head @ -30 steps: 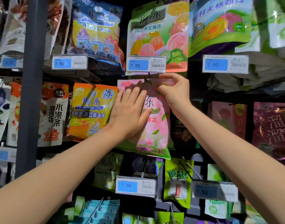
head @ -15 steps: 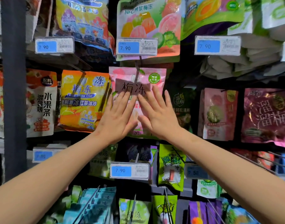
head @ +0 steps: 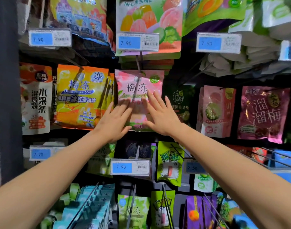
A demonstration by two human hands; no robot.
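A pink snack bag [head: 139, 83] hangs from a metal hook [head: 138, 63] in the middle of a shop's peg wall. My left hand [head: 115, 120] lies flat with straight fingers against the bag's lower left part. My right hand [head: 160, 113] lies flat with spread fingers against its lower right part. Neither hand curls round the bag. The bag's lower half is partly hidden behind both hands.
An orange-yellow bag [head: 82, 96] hangs to the left, a dark green bag [head: 180, 103] and pink and magenta bags [head: 263, 113] to the right. Blue price tags [head: 129, 42] sit on hook ends. A grey upright post [head: 7, 96] stands at far left. Long bare hooks [head: 212, 210] stick out below.
My right hand left the bag's top edge at the hook and came down flat beside my left hand. Both hands slid lower on the bag, which now hangs straight.
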